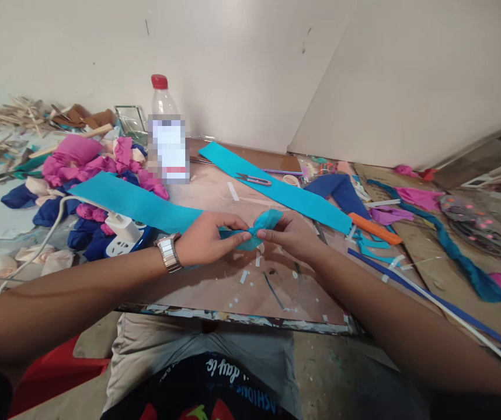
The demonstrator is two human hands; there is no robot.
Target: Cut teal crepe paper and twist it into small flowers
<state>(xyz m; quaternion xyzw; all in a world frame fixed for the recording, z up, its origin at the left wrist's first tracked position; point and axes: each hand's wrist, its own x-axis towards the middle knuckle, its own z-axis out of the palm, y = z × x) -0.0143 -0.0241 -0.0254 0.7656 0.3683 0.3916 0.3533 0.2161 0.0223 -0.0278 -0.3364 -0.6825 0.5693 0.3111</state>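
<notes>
Grip [294, 235] on puckered turquoise strip [268, 219]

Turquoise cloth [268, 219]; magenta, navy and cream bundles [77, 149]
The tool [375, 228] is orange, the bottle cap [159, 81] red, the watch [170, 253] silver; white and blue lettering patterns the black shirt [174, 388].

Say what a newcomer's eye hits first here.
Probably the bunched turquoise piece, pinched between the left hand and the right hand near the middle of the view. Next, likely the pile of pink, blue and cream bundles on the left of the table, and the red-capped bottle standing behind, toward the back.
</notes>
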